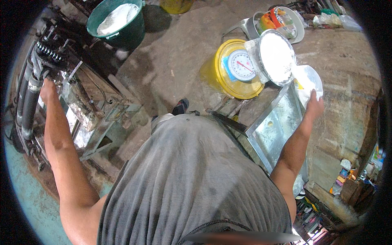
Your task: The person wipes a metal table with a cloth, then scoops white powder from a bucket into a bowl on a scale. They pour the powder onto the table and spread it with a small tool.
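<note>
My right hand (pixel 315 107), reaching out to the right, grips a translucent white plastic scoop (pixel 311 76). The scoop is tilted against the edge of a round metal pan heaped with white powder (pixel 277 57). That pan rests on a dial scale (pixel 241 65) with a red needle. Far to the left, my left hand (pixel 48 90) is closed at a metal part of a roller machine (pixel 33 92), next to a coil spring (pixel 51 51). What exactly its fingers wrap around is partly hidden.
A yellow lidded bucket (pixel 214 75) stands beside the scale. Below the scoop lies a shallow metal tray (pixel 269 126) on a worn wooden table (pixel 339 114). A green tub (pixel 132 32) of white powder sits on the floor. Behind the scale, a pale basin (pixel 300 28) holds colourful packaging.
</note>
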Tool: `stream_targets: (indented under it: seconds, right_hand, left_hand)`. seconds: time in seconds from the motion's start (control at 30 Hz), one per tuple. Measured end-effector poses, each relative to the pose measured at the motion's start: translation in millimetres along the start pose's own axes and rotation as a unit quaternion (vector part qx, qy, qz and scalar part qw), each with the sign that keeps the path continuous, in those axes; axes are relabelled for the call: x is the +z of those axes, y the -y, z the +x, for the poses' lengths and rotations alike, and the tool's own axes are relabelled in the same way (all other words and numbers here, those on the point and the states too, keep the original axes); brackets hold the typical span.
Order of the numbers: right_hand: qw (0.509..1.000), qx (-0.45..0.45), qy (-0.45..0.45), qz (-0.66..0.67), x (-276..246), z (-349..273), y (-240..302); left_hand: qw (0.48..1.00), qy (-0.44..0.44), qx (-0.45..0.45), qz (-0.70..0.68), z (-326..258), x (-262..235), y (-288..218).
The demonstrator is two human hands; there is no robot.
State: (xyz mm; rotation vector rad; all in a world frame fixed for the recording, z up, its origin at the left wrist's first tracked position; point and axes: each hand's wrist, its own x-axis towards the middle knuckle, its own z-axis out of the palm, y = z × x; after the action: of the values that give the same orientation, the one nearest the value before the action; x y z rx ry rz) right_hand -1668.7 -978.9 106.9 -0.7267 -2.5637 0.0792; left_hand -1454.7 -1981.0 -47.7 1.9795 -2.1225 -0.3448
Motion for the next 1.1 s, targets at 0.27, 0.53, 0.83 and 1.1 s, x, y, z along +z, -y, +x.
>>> stream_targets:
  seconds: [0.27, 0.53, 0.83, 1.1]
  right_hand:
    - [0.999, 0.023, -0.038, 0.02, 19, 15, -27]
    - [0.929, 0.075, 0.022, 0.361, 71, 58, -121]
    - [0.801, 0.174, 0.083, 0.567, 30, 39, -12]
    - [0.776, 0.037, 0.191, 0.6, 55, -1, 201]
  left_hand:
    - [1.0, -0.015, -0.001, 0.009, 6, 1, -3]
    - [0.999, 0.013, 0.028, 0.043, 12, 11, 1]
    - [0.998, -0.03, -0.029, -0.049, -38, -18, -16]
    - [0.994, -0.045, -0.031, -0.09, -41, -16, -13]
